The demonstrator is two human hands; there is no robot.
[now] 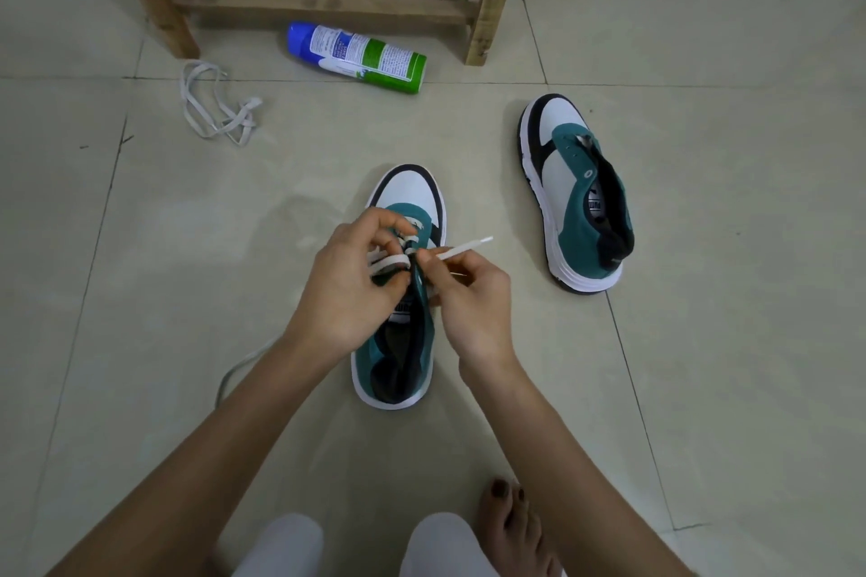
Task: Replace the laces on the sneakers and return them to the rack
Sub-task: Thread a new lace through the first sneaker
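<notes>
Left hand (347, 281) curled round lace (464, 246) on sneaker (410, 194), grip partly hidden; right hand (471, 302) fingers (436, 259) pinch lace.

Both hands (407, 281) thread white lace (461, 247) through near sneaker (407, 197)

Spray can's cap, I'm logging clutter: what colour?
The cap is blue; head view shows it best.

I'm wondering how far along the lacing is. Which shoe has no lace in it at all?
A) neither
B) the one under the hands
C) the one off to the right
C: the far shoe shows bare eyelets, while the right hand pinches a lace threaded into the near shoe.
</notes>
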